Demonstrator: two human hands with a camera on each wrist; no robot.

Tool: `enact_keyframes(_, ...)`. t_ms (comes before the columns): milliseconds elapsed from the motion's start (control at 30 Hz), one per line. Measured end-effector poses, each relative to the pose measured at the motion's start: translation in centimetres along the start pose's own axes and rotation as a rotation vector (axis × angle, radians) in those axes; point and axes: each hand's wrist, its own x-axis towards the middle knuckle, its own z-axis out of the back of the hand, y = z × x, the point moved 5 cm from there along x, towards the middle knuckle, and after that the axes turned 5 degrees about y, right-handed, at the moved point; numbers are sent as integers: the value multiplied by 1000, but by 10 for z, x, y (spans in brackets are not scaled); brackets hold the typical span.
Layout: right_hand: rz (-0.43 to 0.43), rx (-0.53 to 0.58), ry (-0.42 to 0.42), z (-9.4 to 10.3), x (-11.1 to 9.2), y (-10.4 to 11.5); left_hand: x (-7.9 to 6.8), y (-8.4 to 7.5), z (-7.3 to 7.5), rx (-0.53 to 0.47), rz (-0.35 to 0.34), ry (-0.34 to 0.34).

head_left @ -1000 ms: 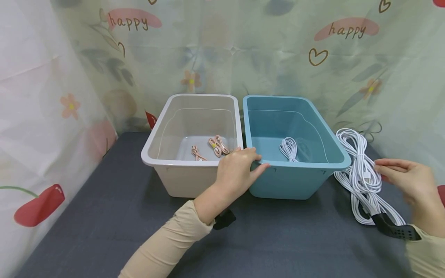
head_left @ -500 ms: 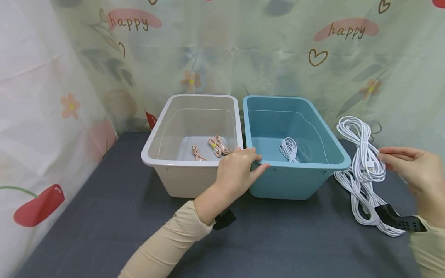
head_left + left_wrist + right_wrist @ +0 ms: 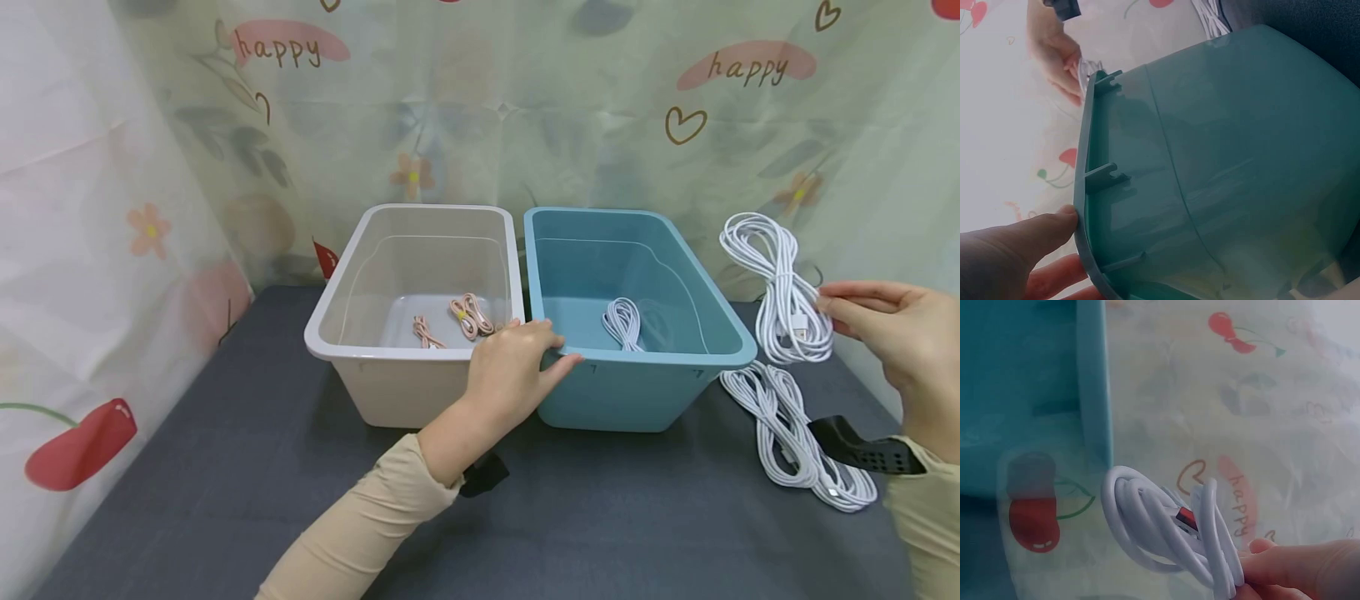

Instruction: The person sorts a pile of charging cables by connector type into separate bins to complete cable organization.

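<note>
Cable bundle (image 3: 783, 279), white and looped, hangs in the air near the far right corner of the tabletop (image 3: 262, 508), beside the right-hand edge of the blue bin (image 3: 637, 392). The right hand (image 3: 907, 333) pinches its side between thumb and fingers; the right wrist view shows a plug (image 3: 1186, 517), partly red, tucked among the loops. Below, more white cable (image 3: 806, 467) lies coiled along the right edge of the tabletop. The left hand (image 3: 510, 362) grips the blue bin's rim at its near left corner, thumb on the edge; whether it also touches the beige bin (image 3: 412, 387) is hard to tell from here. Both bins stand side by side toward the back edge of the tabletop. In the blue one lies a white coil (image 3: 622, 322); in the beige one, two bundles of pink cord (image 3: 471, 317), one with a yellow tie. A black strap (image 3: 862, 450) shows at the right wrist. A patterned cloth (image 3: 502, 167) printed with "happy", hearts and flowers hangs behind.
</note>
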Motion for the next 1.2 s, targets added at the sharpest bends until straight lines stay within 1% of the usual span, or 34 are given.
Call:
enact_keyframes(133, 11, 44, 7, -2, 1, 7, 0, 0, -1, 0, 3, 11)
enact_keyframes(233, 4, 111, 18, -4, 2, 12, 1, 0, -1, 0, 5, 17)
enact_keyframes(333, -3, 100, 15, -6, 3, 17, 1, 1, -1, 3, 7, 13)
enact_keyframes(400, -3, 63, 9, -8, 4, 21, 1, 1, -1, 6, 7, 9)
enact_keyframes(533, 5, 34, 20, -13, 7, 28, 2, 1, 0, 9, 7, 6)
enact_keyframes(633, 9, 85, 43, -17, 10, 33, 2, 0, 0, 9, 5, 6)
enact_keyframes(800, 14, 115, 71, -25, 13, 42, 2, 0, 1, 10, 3, 6)
enact_keyframes(933, 22, 80, 85, -32, 18, 48, 2, 0, 1, 9, 3, 2)
enact_keyframes(967, 25, 86, 92, -33, 19, 49, 2, 0, 1, 8, 3, 1)
enact_keyframes(1200, 24, -5, 140, -47, 27, 59, 1, 1, 0, 9, 2, 0)
